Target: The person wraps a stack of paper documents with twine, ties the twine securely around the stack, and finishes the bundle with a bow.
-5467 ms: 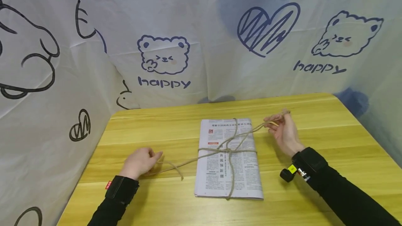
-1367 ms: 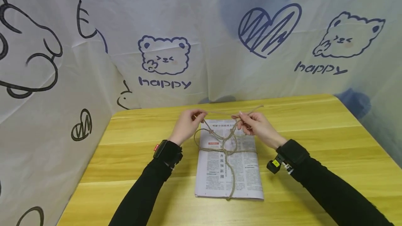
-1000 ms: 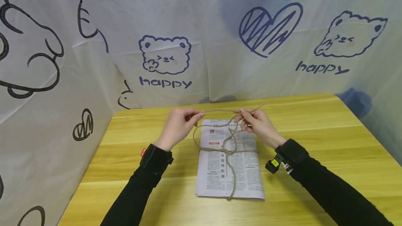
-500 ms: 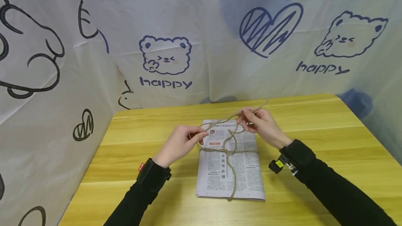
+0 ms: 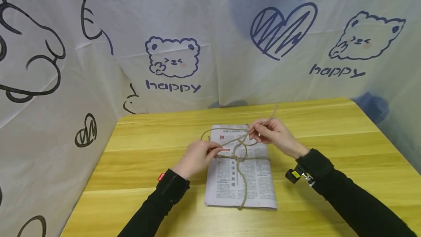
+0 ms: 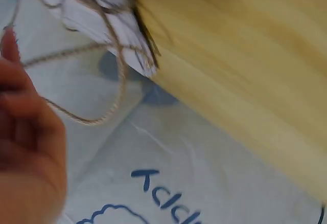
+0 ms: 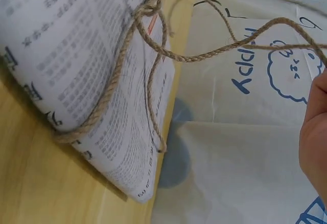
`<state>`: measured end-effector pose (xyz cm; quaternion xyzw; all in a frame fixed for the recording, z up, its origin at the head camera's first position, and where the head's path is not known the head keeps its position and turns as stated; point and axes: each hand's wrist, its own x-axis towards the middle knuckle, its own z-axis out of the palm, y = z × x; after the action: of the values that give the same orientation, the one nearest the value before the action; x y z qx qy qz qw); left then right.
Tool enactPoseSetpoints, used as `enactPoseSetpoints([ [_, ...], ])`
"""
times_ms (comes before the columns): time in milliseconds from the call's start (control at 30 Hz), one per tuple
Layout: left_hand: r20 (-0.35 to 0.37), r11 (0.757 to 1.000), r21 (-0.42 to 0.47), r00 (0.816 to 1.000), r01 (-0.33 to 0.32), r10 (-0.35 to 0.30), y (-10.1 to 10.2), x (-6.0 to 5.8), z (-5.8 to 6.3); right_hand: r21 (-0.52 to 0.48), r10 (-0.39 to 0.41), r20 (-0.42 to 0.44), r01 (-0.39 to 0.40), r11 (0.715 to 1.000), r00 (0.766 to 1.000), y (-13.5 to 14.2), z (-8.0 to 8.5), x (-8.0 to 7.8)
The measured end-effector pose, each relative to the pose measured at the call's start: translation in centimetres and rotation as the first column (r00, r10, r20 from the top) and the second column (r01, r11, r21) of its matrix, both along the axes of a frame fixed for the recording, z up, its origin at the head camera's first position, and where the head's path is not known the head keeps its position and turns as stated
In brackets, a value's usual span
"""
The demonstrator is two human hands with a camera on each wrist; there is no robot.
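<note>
A folded stack of newspaper (image 5: 223,189) lies on the table, with brown twine (image 5: 244,182) crossing it both lengthwise and crosswise. Where the strands cross, a knot (image 7: 149,5) shows in the right wrist view. My left hand (image 5: 197,158), over the stack's left edge, pinches a strand between thumb and forefinger. Beyond the stack's far right corner, my right hand (image 5: 274,136) pinches the twine, and a loose end sticks up past its fingers. Slack loops of twine (image 6: 122,75) hang between the two hands, above the newspaper.
The yellow wood-grain table (image 5: 158,134) extends on both sides of the stack. White cloth (image 5: 230,76) printed with bears and hearts hangs behind the table and along its left side.
From wide apart with the twine stretched out, my hands came together over the stack's far end. Lately my left hand has dropped toward the crossing with its strand; the right has shifted little.
</note>
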<state>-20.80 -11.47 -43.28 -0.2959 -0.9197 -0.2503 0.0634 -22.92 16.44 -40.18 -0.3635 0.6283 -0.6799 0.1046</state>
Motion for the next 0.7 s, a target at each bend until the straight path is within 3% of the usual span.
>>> enactPoseSetpoints([
  [67,-0.09,0.996,-0.056,0.994,-0.072,0.067,-0.1,-0.3,-0.2,0.059,-0.012,-0.041,0.014,0.998,0.999,0.0,-0.1,0.0],
  [133,-0.116,0.989,-0.086,0.987,-0.119,0.109,-0.4,-0.5,-0.4,0.16,-0.032,-0.126,0.052,0.986,0.992,0.1,-0.4,0.0],
  [200,-0.066,0.989,-0.088,0.992,-0.117,0.111,-0.9,-0.7,-0.7,0.266,-0.052,-0.229,0.114,0.957,0.972,0.1,-0.7,-0.1],
  [267,0.03,0.995,-0.05,0.995,-0.088,0.09,-1.6,-0.8,-1.0,0.353,-0.065,-0.321,0.183,0.918,0.945,0.3,-1.2,-0.1],
  [367,0.112,0.994,0.051,0.989,-0.098,0.092,-3.2,-1.2,-1.3,0.403,-0.071,-0.387,0.237,0.884,0.92,0.8,-1.8,0.0],
  [433,0.112,0.986,0.099,0.986,-0.138,0.126,-4.5,-1.4,-1.2,0.407,-0.069,-0.418,0.254,0.877,0.906,1.0,-2.0,0.2],
  [533,0.109,0.978,0.077,0.977,-0.192,0.183,-6.2,-1.7,-1.0,0.389,-0.074,-0.458,0.274,0.879,0.886,1.3,-2.4,0.2],
  [700,0.268,0.983,-0.01,0.946,-0.186,0.182,-7.0,-1.4,-2.0,0.355,-0.076,-0.499,0.284,0.891,0.863,1.5,-2.8,0.1],
])
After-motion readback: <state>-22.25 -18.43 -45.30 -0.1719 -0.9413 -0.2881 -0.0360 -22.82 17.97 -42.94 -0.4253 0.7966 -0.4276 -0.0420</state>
